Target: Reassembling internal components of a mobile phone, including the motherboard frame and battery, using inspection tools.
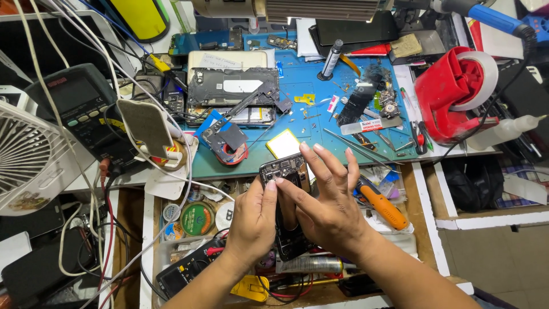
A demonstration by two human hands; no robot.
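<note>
phone (284,171) lower half hid behind both hands | fan (23,154) cut off at frame left | small screws on mat (297,74) too tiny to ID
</note>
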